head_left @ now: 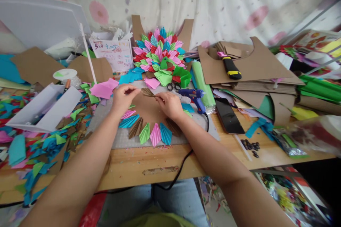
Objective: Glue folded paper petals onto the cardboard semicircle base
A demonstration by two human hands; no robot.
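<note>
Paper petals (155, 135) are already set around the cardboard disc (149, 109) from roughly 3 to 9 o'clock; top's seemingly unfinished. At 12, a brown petal (148, 92) is pinched by the right hand (172, 104); left hand's (123, 96) fingers narrow, grip can't be told.

An olive-green top (157, 220) is worn with pale blue trousers (179, 200).
</note>
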